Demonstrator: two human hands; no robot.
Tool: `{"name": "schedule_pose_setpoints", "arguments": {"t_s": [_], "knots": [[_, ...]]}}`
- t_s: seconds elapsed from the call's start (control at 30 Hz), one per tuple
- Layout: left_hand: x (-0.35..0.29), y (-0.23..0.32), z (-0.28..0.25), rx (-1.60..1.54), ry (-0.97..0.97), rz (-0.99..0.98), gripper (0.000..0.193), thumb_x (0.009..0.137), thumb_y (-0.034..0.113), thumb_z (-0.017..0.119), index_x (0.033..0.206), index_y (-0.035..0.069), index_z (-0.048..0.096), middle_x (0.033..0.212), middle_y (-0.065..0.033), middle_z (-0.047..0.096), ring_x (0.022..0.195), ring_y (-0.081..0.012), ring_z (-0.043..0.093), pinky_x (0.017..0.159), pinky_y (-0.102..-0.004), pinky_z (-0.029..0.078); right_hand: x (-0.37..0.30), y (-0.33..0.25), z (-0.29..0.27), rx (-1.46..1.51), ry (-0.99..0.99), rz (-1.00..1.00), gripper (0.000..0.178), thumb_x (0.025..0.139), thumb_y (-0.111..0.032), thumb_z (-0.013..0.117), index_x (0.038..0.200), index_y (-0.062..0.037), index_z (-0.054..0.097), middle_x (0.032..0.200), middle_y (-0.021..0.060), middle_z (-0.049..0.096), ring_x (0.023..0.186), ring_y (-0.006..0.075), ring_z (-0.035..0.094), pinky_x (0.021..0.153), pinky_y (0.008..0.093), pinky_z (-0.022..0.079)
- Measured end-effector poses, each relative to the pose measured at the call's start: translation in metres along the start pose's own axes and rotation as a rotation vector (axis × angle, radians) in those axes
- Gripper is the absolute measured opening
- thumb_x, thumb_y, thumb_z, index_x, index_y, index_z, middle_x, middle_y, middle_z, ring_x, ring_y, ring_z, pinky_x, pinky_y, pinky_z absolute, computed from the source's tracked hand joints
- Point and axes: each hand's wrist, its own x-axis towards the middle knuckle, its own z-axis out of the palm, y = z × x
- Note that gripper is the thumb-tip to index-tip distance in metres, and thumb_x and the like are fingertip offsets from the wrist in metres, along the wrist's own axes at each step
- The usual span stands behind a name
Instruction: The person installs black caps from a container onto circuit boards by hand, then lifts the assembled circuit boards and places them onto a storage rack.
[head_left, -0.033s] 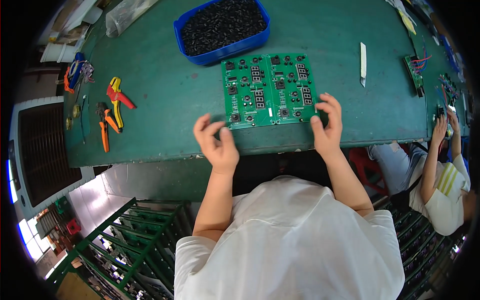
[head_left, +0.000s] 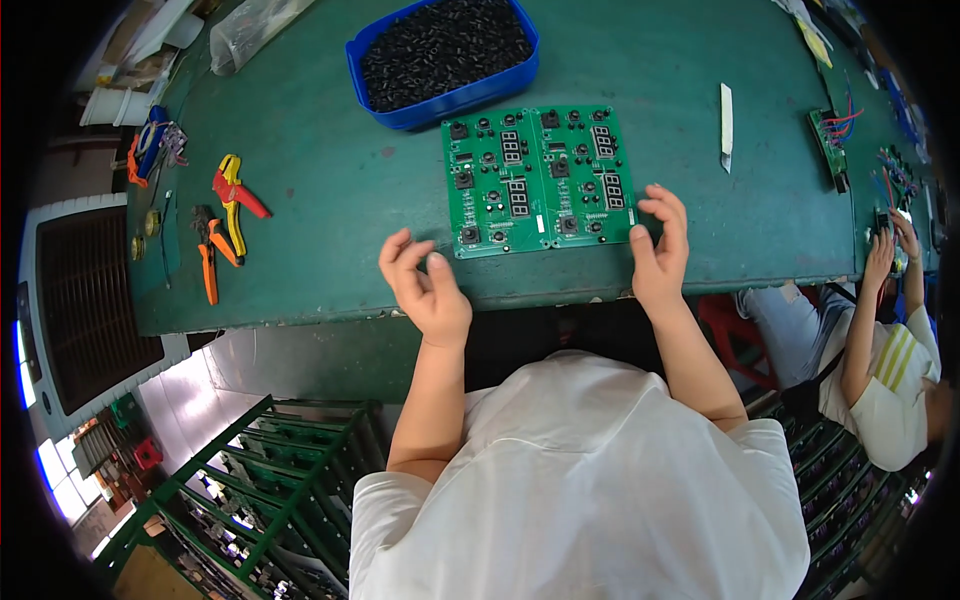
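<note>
One green workbench (head_left: 330,200): fills the upper view; circuit board lies flat on it near the front edge, ahead of the seated person
Blue tray (head_left: 450,109): just behind the board, heaped with small black parts
Circuit board (head_left: 541,200): two joined halves, face up; judged light, stiff, rather slick, fragile at its raised parts and perhaps along the centre seam if flexed
Board edges: best hold, I judge, a pinch at each side near the lower corners, kept level
Left hand (head_left: 430,295): empty, fingers loosely curled and parted, apart from the lower left corner
Right hand (head_left: 660,255): fingers and thumb parted, gripping nothing; just beside the right edge, light contact cannot be told
Red-and-yellow hand tool (head_left: 230,190): left, well apart
White cutter (head_left: 726,125): right, well apart
Four displays (head_left: 518,198): probably crack-prone, no pressing here
Black knobs (head_left: 568,225): stand proud, poor handles
</note>
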Motion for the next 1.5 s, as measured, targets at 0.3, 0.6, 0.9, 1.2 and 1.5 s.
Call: {"name": "schedule_pose_setpoints", "arguments": {"t_s": [0.3, 0.6, 0.9, 1.2, 1.5], "knots": [[0.01, -0.002, 0.012, 0.233, -0.118, -0.186, 0.032, 0.088, 0.02, 0.053, 0.11, -0.002, 0.052, 0.11, -0.0143, 0.05, 0.096, -0.0229, 0.046, 0.082, -0.0323, 0.039, 0.003, 0.008, 0.007, -0.244, 0.016, 0.061, 0.038, 0.088, -0.014, 0.046, 0.123, 0.0005, 0.043, 0.129, 0.0191, 0.042, 0.124, 0.0338, 0.035, 0.106, 0.0458, 0.018], [0.016, -0.002, 0.014, 0.419, -0.26, -0.032, 0.026, 0.082, 0.023, 0.061, 0.089, -0.002, 0.06, 0.101, -0.015, 0.054, 0.099, -0.0287, 0.045, 0.087, -0.0392, 0.037, 0.004, 0.005, -0.006, -0.301, -0.184, 0.106, 0.032, 0.086, -0.013, 0.045, 0.113, 0.0013, 0.054, 0.125, 0.02, 0.047, 0.125, 0.0366, 0.034, 0.106, 0.0486, 0.017], [0.01, 0.043, -0.005, 0.166, -0.177, 0.008, 0.028, 0.083, 0.026, 0.059, 0.091, -0.001, 0.06, 0.101, -0.0138, 0.055, 0.1, -0.0258, 0.048, 0.088, -0.0364, 0.037, -0.003, -0.031, -0.03, 0.149, -0.017, -0.143, 0.037, 0.084, -0.009, 0.04, 0.117, 0.0064, 0.048, 0.121, 0.02, 0.049, 0.115, 0.0356, 0.044, 0.099, 0.0426, 0.033], [0.007, 0.071, -0.016, 0.05, -0.122, 0.101, 0.045, 0.085, 0.04, 0.056, 0.099, -0.003, 0.059, 0.109, -0.0149, 0.05, 0.101, -0.0239, 0.048, 0.087, -0.0354, 0.038, -0.007, -0.051, -0.046, 0.118, -0.022, -0.237, 0.045, 0.09, -0.022, 0.035, 0.117, 0.0116, 0.047, 0.123, 0.0237, 0.048, 0.116, 0.0343, 0.045, 0.099, 0.0415, 0.032], [-0.003, 0.078, -0.02, -0.011, -0.088, 0.114, 0.049, 0.085, 0.042, 0.055, 0.101, -0.003, 0.058, 0.109, -0.0145, 0.05, 0.099, -0.0229, 0.05, 0.083, -0.0328, 0.04, -0.017, -0.056, -0.049, 0.152, 0.031, -0.301, 0.045, 0.091, -0.025, 0.035, 0.116, 0.0098, 0.049, 0.12, 0.0223, 0.049, 0.11, 0.0335, 0.048, 0.094, 0.0409, 0.037]]}}
